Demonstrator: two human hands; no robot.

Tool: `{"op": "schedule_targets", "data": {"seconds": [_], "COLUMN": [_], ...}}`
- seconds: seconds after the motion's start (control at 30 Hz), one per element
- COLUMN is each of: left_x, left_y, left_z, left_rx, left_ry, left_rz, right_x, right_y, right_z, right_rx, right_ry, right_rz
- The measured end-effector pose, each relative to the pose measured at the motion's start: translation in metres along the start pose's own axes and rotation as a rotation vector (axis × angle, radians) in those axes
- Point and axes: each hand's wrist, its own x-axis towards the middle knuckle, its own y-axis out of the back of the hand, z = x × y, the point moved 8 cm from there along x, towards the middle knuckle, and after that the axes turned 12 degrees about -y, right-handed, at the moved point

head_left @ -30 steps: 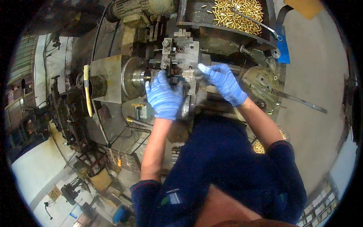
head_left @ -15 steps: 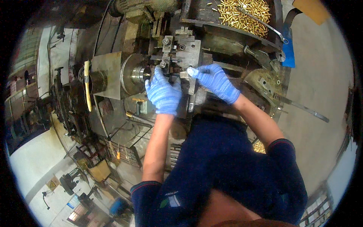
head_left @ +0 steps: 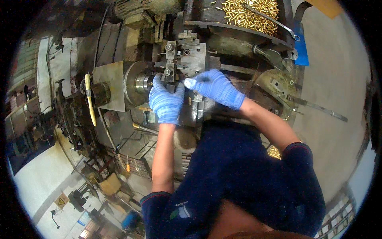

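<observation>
My two hands, in blue knit gloves, are over a metal lathe. The left hand [head_left: 166, 104] is just right of the round steel spindle nose [head_left: 143, 83], its index finger up beside it. Its finger and thumb are apart, with a small dark block [head_left: 171, 88] of the tool holder between them. My right hand [head_left: 219, 89] has thumb and forefinger pinched together close to the left thumb; what they hold, if anything, is too small to make out. Behind the hands are the steel tool slide [head_left: 195, 59] and a bolted clamp block [head_left: 169, 71].
A dark tray [head_left: 205, 14] at the back holds many small brass pieces [head_left: 246, 16] and a wrench [head_left: 274, 23]. A yellow-handled brush [head_left: 90, 101] hangs at left. On the right, a long lever [head_left: 320, 106] sticks out. More brass pieces [head_left: 273, 152] show beside my body.
My right hand has moved left from over the tool slide, its fingertips now near my left thumb. The left hand stays by the spindle nose. The whole view has shifted slightly.
</observation>
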Motion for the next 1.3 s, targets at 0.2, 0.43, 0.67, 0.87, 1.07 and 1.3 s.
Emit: {"op": "schedule_targets", "data": {"seconds": [0.2, 0.43, 0.67, 0.87, 1.07, 1.3], "left_x": [0.001, -0.001, -0.001, -0.002, -0.002, -0.004], "left_y": [-0.005, -0.001, -0.006, -0.006, -0.007, -0.001], "left_z": [-0.009, -0.008, -0.01, -0.011, -0.011, -0.008], "left_rx": [-0.045, -0.036, -0.028, -0.048, -0.058, -0.181], "left_ry": [0.012, 0.063, 0.064, 0.028, 0.055, 0.018], "left_rz": [-0.009, -0.062, -0.074, -0.043, -0.017, 0.077], "right_x": [-0.002, 0.003, 0.001, -0.005, -0.012, -0.013], "right_y": [-0.01, -0.022, -0.018, -0.011, -0.007, -0.011], "right_z": [-0.008, -0.017, -0.025, -0.032, -0.031, -0.035], "right_rx": [-0.031, -0.115, -0.202, -0.372, -0.531, -0.51], "right_ry": [0.016, 0.017, 0.097, 0.204, 0.273, 0.349], "right_rz": [-0.023, -0.038, 0.051, 0.137, 0.204, 0.201]}}
